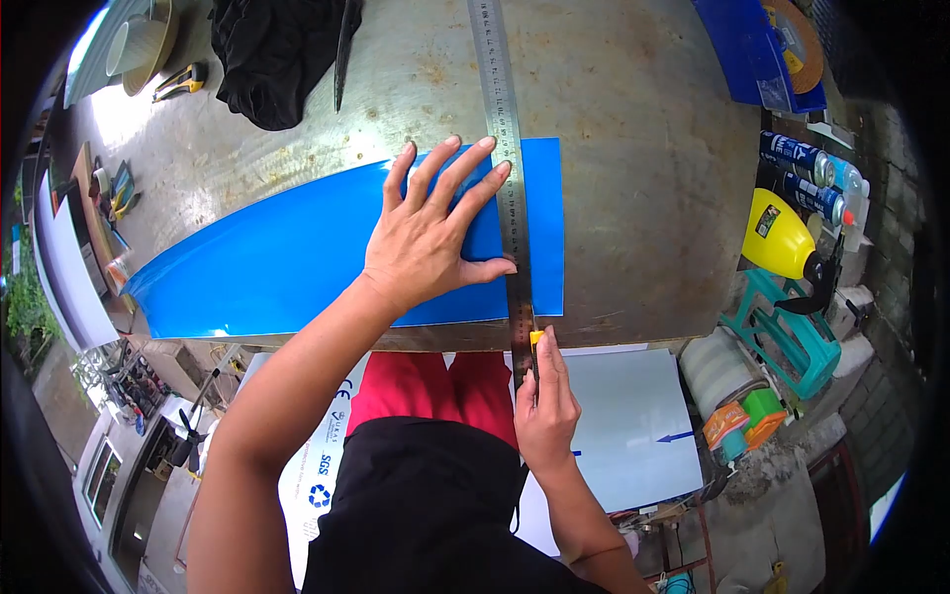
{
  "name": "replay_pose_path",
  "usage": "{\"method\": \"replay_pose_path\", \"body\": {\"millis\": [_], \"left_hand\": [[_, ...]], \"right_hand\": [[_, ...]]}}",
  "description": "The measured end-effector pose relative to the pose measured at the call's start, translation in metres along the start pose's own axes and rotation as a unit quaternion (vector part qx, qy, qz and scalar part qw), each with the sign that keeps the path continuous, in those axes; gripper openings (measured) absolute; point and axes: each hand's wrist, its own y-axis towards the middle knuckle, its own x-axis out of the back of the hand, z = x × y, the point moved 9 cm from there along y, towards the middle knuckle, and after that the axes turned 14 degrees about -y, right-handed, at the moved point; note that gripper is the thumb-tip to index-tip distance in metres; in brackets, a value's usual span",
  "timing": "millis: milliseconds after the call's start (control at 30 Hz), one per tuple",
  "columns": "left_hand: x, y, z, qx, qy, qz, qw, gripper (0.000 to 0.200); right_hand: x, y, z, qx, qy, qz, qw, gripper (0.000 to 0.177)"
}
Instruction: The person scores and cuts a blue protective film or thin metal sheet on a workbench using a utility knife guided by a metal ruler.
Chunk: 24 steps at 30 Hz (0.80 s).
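A glossy blue sheet (287, 247) lies on the metal table, its far-left end narrowing and curling. Across its right part runs a long steel ruler (502, 99), reaching past the sheet's front and back edges. My left hand (421, 228) is open, fingers spread flat on the sheet, with the thumb and some fingertips on the ruler. My right hand (549, 411) is closed around a utility knife with a yellow part (537, 338), held beside the ruler's right edge at the table's front. The knife's tip is too small to make out.
Black cloth (277, 59) and a yellow-black cutter (181, 82) lie at the back left. A blue bin (762, 59) holds tape at the back right. Spray cans (797, 153), a yellow spray bottle (777, 235) and a green stool (782, 332) stand right of the table.
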Motion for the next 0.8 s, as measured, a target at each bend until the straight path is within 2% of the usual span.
{"method": "replay_pose_path", "body": {"millis": [800], "left_hand": [[0.0008, -0.0013, -0.0005, -0.011, -0.019, -0.013, 1.0, 0.1]], "right_hand": [[-0.0004, 0.0004, -0.0005, -0.007, 0.001, 0.006, 1.0, 0.059]]}}
